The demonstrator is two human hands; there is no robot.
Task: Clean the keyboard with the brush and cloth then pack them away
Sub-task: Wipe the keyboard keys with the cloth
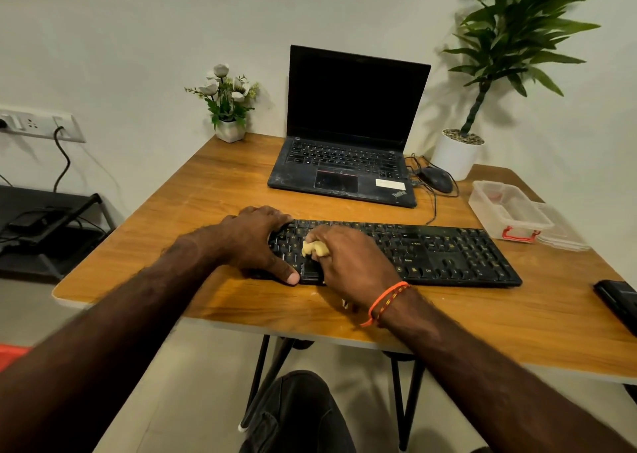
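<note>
Clear plastic box (pixel 509 211), contents unclear.

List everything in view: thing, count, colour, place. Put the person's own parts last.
keyboard: 1, black, front middle of table
cloth: 1, yellow, on keyboard's left keys
table: 1, wood brown, centre
laptop: 1, black, open, back of table
mouse: 1, black, right of laptop
box: 1, clear with red clasp, right side of table
flower pot: 1, white, back left corner
plant: 1, green in white pot, back right
dark object: 1, black, right edge, cut off
socket: 1, white, left wall
left hand: holds keyboard's left end
right hand: grips cloth
</note>
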